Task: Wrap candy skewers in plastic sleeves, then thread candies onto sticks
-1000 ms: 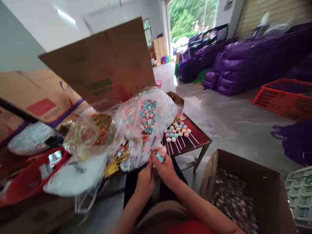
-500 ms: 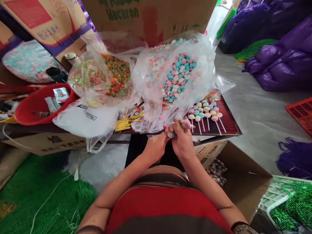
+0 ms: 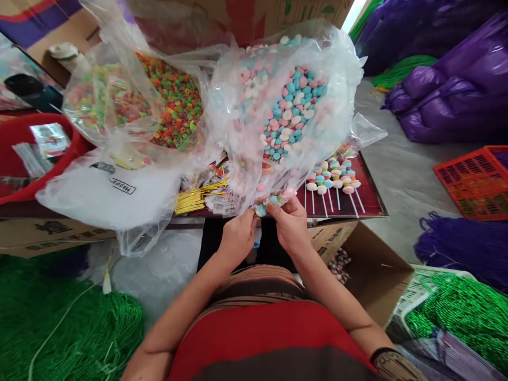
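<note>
One soft pastel stack of blue, white and pink candy (image 3: 277,199), gripped from both ends at the near edge of the glossy dark red table (image 3: 372,198)

Left hand (image 3: 240,233): fingertips pinching the blue end. Right hand (image 3: 292,222): thumb and fingers pinching it nearer the pink end. Stack lies crosswise between them, slightly tilted, pink end farther from the body. Can't see a stick on it; could be film around it, too small to confirm

Step in hand, my read: two-handed work on a single pop, probably wrapping or straightening it, not finished. Clues are the loose pile of printed clear plastic sleeves (image 3: 223,204) and the bundle of shiny gold twist ties (image 3: 191,202), both near the left hand

Right of the hands: flat group of pastel candy pops on white sticks (image 3: 330,177), sticks pointing toward the body. Behind: big clear plastic bag of blue, pink and white candy discs (image 3: 293,114); left of that, clear plastic bag of orange, green and red candy rings (image 3: 178,114)

Next move, I'd say, calls for one hand to take the whole hold, freeing the other for a tie. Light pinch: candy looks squashy, might dent. Grip is right at the edge, so a slip could miss the table
</note>
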The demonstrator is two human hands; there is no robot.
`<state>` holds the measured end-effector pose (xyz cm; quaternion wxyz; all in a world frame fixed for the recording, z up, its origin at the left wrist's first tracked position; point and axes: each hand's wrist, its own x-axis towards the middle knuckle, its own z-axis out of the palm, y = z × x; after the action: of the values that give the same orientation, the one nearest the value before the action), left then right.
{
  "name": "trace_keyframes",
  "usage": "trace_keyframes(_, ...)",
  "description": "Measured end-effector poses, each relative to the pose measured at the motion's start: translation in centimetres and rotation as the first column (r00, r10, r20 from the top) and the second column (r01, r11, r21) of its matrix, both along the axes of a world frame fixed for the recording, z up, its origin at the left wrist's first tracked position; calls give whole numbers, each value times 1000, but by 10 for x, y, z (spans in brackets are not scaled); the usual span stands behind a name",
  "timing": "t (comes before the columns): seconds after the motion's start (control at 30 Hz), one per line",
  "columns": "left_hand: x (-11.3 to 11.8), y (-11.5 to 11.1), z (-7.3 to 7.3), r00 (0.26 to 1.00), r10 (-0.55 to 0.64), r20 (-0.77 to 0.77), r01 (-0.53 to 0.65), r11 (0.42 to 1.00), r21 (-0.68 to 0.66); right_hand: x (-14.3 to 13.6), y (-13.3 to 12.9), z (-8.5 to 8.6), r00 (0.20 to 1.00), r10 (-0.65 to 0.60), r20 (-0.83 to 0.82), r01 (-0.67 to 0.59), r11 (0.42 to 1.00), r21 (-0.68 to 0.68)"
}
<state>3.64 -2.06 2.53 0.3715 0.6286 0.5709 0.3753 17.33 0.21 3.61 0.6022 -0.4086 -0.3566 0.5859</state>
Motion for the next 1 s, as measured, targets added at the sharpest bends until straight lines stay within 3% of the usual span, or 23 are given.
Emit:
trace_keyframes(0.03, -1, 1, -4, 997, 25, -76, -20, 997, 72, -1, 0, -3, 999, -28, 27, 28, 1000, 14)
trace_keyframes(0.1, -2, 0, -9, 998, -16, -65, 20, 997, 74, 1, 1, -5, 996, -13, 83, 11, 1000, 24)
trace_keyframes(0.2, -7, 0, -11, 961, -84, 263, 121, 984, -127, 16, 8, 0, 977, 142, 159, -148, 989, 29)
trace_keyframes(0.23, -10, 1, -10, 908, -35, 417, 120, 977, -179, 22, 12, 3, 966, 179, 185, -190, 981, 43)
trace_keyframes(0.3, -21, 6, -4, 725, 141, 674, 23, 974, -228, 33, 23, 13, 956, 159, 247, -189, 977, 101)
trace_keyframes(0.37, -35, 13, 3, 521, 276, 808, -140, 961, -238, 39, 36, 22, 949, 42, 314, -102, 978, 180)
trace_keyframes(0.4, -42, 17, 7, 453, 306, 838, -203, 950, -237, 40, 43, 26, 938, -13, 346, -66, 974, 215)
trace_keyframes(0.5, -60, 23, 16, 363, 350, 864, -296, 922, -249, 28, 66, 30, 875, -21, 483, -115, 961, 251)
trace_keyframes(0.57, -65, 23, 18, 340, 371, 864, -313, 911, -268, 13, 81, 25, 789, 72, 611, -257, 941, 221)
trace_keyframes(0.67, -70, 20, 14, 322, 407, 855, -336, 893, -298, -12, 98, 8, 578, 174, 797, -467, 871, 149)
trace_keyframes(0.83, -87, 17, 6, 369, 431, 824, -401, 873, -277, -16, 107, -13, 16, 131, 991, -669, 738, -87)
trace_keyframes(0.87, -91, 17, 4, 377, 424, 823, -412, 873, -261, -14, 107, -13, -58, 125, 990, -673, 728, -131)
trace_keyframes(0.93, -97, 19, 0, 390, 419, 820, -423, 873, -244, -13, 108, -12, -77, 116, 990, -637, 758, -138)
trace_keyframes(1.0, -99, 20, -4, 399, 427, 812, -422, 871, -251, -22, 111, -8, 6, 95, 995, -569, 819, -74)
